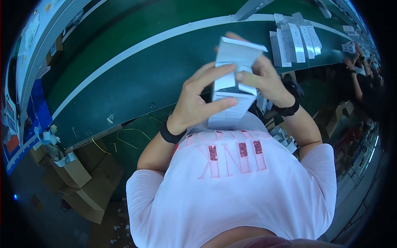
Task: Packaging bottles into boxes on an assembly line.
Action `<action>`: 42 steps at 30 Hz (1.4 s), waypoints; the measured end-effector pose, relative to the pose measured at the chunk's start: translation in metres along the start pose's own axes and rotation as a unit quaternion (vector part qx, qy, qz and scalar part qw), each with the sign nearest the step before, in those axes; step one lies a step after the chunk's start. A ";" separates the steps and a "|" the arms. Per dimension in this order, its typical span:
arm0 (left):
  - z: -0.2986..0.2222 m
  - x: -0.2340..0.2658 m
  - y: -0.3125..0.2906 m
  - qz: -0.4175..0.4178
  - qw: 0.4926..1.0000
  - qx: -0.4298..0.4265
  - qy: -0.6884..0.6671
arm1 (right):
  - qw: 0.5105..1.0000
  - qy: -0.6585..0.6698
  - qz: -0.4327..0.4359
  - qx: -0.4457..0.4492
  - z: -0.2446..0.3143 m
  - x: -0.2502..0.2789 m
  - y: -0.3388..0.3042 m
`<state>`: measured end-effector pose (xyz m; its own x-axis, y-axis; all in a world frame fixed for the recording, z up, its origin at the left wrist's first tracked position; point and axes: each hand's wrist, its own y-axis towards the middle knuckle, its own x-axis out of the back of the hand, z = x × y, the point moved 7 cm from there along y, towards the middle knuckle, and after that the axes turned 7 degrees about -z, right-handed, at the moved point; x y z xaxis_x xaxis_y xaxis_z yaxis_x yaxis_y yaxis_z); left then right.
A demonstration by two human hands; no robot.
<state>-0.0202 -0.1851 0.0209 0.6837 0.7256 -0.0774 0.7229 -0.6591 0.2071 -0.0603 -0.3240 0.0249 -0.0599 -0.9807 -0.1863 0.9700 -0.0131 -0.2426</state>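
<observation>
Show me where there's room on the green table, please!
The green table looks bare left of the left hand, below the white strip, except small scraps near its front edge. White cartons crowd its right side.

Bluish light | white shirt point(248, 198) bright | left floor point(39, 223) dim | white rail point(190, 27) fisheye-bowed | corners black

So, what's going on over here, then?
A person is handling a white box with both bare hands, in front of a green bench. The left hand holds it from one side and the right hand from the other, fingers at its flaps. The box isn't closed: its large end flap stands raised. More white cartons lie grouped on the bench at the upper right.
</observation>
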 end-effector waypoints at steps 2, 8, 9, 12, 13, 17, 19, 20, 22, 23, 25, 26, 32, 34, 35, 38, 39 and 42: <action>0.006 0.003 0.000 -0.003 0.998 0.048 -0.036 | 0.990 0.015 0.014 0.136 0.024 0.005 -0.006; 0.026 -0.012 0.009 -0.041 0.980 0.145 -0.129 | 0.942 -0.247 -0.027 0.226 0.034 0.016 -0.024; 0.024 -0.016 0.013 -0.041 0.977 0.142 -0.153 | 0.942 -0.246 -0.032 0.225 0.036 0.018 -0.026; 0.026 -0.027 0.024 -0.005 0.978 0.142 -0.154 | 0.920 -0.314 -0.027 0.235 0.045 0.022 -0.038; 0.026 -0.032 0.027 0.024 0.982 0.140 -0.128 | 0.909 -0.342 -0.020 0.237 0.045 0.024 -0.042; 0.032 -0.055 0.043 0.073 0.987 0.121 -0.083 | 0.911 -0.348 -0.054 0.214 0.044 0.041 -0.057; 0.041 -0.072 0.053 0.073 0.975 0.174 -0.120 | 0.914 -0.342 -0.138 0.171 0.033 0.065 -0.066; 0.042 -0.079 0.061 0.089 0.980 0.145 -0.101 | 0.917 -0.315 -0.209 0.129 0.027 0.081 -0.073; 0.046 -0.106 0.074 0.125 0.974 0.144 -0.119 | 0.936 -0.240 -0.248 0.072 0.016 0.110 -0.086; 0.046 -0.119 0.080 0.132 0.971 0.154 -0.129 | 0.966 -0.114 -0.229 0.025 0.003 0.121 -0.092; 0.048 -0.142 0.099 0.135 0.959 0.165 -0.185 | 0.972 -0.030 -0.234 0.013 0.005 0.156 -0.108; 0.053 -0.151 0.110 0.122 0.956 0.179 -0.197 | 0.946 -0.057 -0.320 0.022 0.009 0.195 -0.122; 0.083 -0.171 0.144 0.089 0.976 0.194 0.042 | 0.731 0.142 -0.654 0.132 0.005 0.489 -0.207; 0.092 -0.171 0.132 0.051 0.956 0.285 0.046 | 0.712 0.165 -0.668 0.139 -0.009 0.565 -0.202; 0.087 -0.172 0.131 0.038 0.958 0.279 0.052 | 0.666 0.217 -0.702 0.131 -0.022 0.596 -0.196; 0.061 -0.183 0.135 0.018 0.952 0.302 0.050 | 0.617 0.324 -0.702 0.147 -0.061 0.673 -0.174; 0.044 -0.194 0.145 0.046 0.965 0.257 0.034 | 0.605 0.377 -0.681 0.170 -0.077 0.695 -0.167; -0.014 -0.234 0.172 0.137 0.986 0.100 -0.002 | 0.591 0.430 -0.667 0.140 -0.109 0.743 -0.130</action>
<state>-0.0574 -0.4655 0.0884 0.8558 0.5149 -0.0495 0.5164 -0.8560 0.0253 -0.2565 -1.0292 -0.1860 -0.7966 0.4012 -0.4522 -0.0832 -0.8137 -0.5753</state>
